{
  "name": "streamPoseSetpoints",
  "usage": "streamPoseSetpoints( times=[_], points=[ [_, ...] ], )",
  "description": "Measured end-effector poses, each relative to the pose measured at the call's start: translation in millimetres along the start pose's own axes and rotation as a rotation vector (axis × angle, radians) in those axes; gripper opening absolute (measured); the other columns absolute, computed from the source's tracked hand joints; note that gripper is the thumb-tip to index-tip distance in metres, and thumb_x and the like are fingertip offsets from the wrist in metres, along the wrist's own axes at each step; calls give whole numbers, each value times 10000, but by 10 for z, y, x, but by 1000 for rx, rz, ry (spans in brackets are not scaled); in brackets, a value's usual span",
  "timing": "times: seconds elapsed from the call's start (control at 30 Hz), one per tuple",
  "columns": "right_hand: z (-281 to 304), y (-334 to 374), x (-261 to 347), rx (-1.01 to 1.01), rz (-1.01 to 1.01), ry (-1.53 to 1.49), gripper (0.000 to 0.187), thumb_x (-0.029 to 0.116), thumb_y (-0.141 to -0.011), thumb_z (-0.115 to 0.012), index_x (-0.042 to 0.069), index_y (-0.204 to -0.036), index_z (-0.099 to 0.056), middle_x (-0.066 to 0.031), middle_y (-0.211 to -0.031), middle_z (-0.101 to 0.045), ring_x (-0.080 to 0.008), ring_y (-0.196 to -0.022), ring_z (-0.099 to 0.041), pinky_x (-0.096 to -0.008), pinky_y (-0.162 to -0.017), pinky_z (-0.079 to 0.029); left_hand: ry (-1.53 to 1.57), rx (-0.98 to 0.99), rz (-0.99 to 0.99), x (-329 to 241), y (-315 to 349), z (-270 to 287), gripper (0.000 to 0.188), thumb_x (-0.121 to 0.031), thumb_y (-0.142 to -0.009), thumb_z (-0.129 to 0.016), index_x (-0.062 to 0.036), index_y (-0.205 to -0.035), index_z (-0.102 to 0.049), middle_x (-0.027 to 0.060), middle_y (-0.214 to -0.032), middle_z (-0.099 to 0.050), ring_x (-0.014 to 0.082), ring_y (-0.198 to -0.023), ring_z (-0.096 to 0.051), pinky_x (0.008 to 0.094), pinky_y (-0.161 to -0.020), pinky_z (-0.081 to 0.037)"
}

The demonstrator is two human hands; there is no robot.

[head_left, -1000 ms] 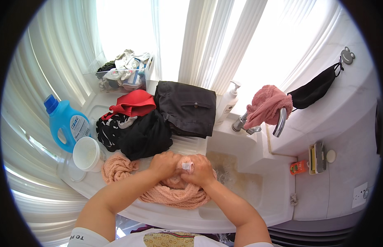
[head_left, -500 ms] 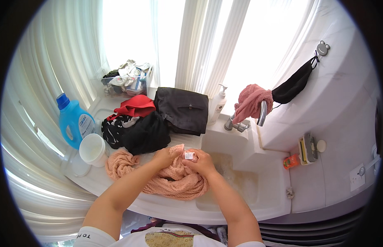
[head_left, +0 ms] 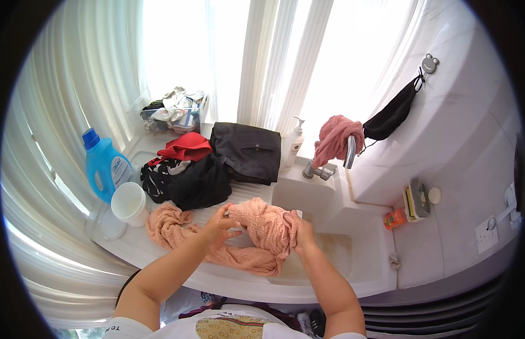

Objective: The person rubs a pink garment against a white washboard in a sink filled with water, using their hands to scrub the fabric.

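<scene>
In front of you, a cloth [head_left: 262, 226] reaches from the washboard [head_left: 248, 192] over the left edge of the basin [head_left: 307, 195]. To its left, your tub [head_left: 141, 213] stands before the detergent bottle [head_left: 109, 168]. Behind the cloth sits a clothes pile [head_left: 200, 182], a folded garment [head_left: 245, 155] at its right and a box [head_left: 167, 129] behind. The pump bottle [head_left: 292, 150] stands right of that garment; farther right, a towel [head_left: 336, 138] hangs on the tap [head_left: 351, 152].

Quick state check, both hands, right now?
Left hand: open, beside the peach textured fabric; whether it touches cannot be told.
Right hand: closed, holding the same fabric.
</scene>
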State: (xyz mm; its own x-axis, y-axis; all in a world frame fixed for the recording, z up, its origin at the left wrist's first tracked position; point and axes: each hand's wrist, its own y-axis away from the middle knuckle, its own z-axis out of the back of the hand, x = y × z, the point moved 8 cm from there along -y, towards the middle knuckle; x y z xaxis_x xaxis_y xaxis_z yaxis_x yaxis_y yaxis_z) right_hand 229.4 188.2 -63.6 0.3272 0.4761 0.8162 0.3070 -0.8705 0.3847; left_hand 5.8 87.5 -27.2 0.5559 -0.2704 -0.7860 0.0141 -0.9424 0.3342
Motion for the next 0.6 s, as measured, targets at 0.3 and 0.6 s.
streamPoseSetpoints(
  times=[0.3, 0.6],
  points=[
    [-709, 338, 391, 289, -206, -427, 872, 766, -864, -344, 31, -1303, -508, -156, -1322, -548, -330, -1182, -554, -480, -1016, -444, -651, 158, -77, 386, -18, -600, 705, -203, -869, -564, -76, -1488, -253, 139, -1348, -494, 194, -1244, -488, 279, -911, -462],
    [-133, 317, 252, 122, -197, 25, 549, 595, -953, -427, 129, -1199, -582, -80, -1099, -644, -234, -916, -637, -437, -752, -519, 218, 204, -53, 351, -332, -917, 503, -179, -905, -615, -42, -1348, -421, 108, -1245, -557, 219, -1123, -582, 362, -932, -508]
  ],
)
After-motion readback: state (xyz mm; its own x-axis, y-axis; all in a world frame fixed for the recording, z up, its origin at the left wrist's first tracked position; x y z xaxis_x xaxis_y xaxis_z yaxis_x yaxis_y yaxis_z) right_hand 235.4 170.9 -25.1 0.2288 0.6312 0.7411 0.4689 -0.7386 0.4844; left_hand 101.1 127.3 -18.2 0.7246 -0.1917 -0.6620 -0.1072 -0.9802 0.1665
